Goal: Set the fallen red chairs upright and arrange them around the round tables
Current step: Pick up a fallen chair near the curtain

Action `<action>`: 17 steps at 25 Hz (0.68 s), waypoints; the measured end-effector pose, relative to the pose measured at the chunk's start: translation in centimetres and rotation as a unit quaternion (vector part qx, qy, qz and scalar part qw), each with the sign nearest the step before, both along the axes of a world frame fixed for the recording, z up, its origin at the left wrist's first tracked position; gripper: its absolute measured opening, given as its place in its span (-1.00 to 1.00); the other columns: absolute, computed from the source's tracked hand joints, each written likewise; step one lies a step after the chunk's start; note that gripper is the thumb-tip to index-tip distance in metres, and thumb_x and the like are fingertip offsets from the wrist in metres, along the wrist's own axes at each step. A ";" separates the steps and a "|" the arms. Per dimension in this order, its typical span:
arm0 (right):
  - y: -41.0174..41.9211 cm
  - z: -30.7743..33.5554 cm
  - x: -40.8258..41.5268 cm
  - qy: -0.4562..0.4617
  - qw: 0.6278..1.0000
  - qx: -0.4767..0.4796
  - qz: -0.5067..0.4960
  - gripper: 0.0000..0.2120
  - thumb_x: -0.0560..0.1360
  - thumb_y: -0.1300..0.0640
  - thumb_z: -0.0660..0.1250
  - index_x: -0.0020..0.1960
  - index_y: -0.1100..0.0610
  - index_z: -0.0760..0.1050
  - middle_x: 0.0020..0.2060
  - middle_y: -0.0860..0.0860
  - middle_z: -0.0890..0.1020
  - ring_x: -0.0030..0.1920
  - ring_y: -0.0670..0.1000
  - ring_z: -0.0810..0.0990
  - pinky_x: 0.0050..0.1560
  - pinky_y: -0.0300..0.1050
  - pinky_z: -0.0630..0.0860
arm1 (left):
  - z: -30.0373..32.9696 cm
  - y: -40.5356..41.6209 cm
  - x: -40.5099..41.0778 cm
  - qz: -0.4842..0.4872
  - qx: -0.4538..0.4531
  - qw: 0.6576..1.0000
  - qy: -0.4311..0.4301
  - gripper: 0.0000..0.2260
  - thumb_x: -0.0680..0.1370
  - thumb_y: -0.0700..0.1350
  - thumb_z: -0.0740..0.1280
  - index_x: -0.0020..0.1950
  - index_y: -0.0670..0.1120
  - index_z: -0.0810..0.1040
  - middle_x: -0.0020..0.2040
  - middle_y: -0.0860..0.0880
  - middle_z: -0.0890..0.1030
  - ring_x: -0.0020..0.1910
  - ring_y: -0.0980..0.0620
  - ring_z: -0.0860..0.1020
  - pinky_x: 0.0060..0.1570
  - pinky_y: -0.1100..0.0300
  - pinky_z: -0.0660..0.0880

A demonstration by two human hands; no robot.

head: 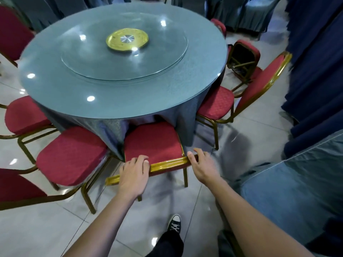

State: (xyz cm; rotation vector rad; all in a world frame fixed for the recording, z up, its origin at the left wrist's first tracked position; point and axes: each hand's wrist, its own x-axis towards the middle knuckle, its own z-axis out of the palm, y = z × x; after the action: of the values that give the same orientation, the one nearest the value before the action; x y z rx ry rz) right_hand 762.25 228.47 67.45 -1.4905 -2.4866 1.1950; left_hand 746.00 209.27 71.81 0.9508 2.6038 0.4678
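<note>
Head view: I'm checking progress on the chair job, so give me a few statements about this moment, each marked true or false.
1. Both hands are on the gold top rail of the chair in front of the person. True: left hand, right hand.
2. That chair's seat is pushed in to the round table. True.
3. Every chair here stands upright. False: one fallen chair lies tipped at the table's far right, its underside showing.
4. The table holds plates and glasses. False: only a glass turntable with a gold hub.
5. The person is barefoot. False: a black sneaker shows.
</note>
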 end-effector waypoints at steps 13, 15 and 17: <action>20.5 5.6 9.2 0.131 0.969 0.124 -0.170 -0.56 0.59 -0.10 0.26 0.45 -0.13 0.30 0.29 -0.11 0.45 0.26 -0.11 0.46 0.23 -0.20 0.36 | 4.6 29.5 6.8 -0.247 0.123 0.961 -0.027 -0.76 0.62 -0.01 0.24 0.29 0.10 0.49 0.24 0.08 0.51 0.23 -0.03 0.41 0.26 0.02 0.35; 24.8 6.5 10.7 0.138 0.963 0.131 -0.192 -0.56 0.60 -0.09 0.26 0.46 -0.11 0.31 0.29 -0.10 0.45 0.28 -0.11 0.45 0.28 -0.15 0.39 | 5.6 34.5 8.5 -0.263 0.138 0.954 -0.035 -0.76 0.63 -0.03 0.25 0.29 0.08 0.49 0.22 0.07 0.51 0.22 -0.03 0.40 0.27 0.00 0.34; 29.3 7.4 12.3 0.145 0.955 0.143 -0.217 -0.57 0.60 -0.07 0.27 0.45 -0.10 0.34 0.26 -0.11 0.47 0.28 -0.10 0.45 0.32 -0.11 0.41 | 6.4 39.5 10.2 -0.286 0.149 0.946 -0.036 -0.78 0.63 -0.04 0.26 0.27 0.08 0.50 0.20 0.08 0.51 0.19 -0.03 0.41 0.25 -0.02 0.36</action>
State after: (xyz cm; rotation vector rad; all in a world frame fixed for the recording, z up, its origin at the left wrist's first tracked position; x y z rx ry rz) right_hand 774.51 257.75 74.81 -1.5369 -1.9102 0.8600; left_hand 756.16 248.73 78.20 1.6774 2.0790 0.7229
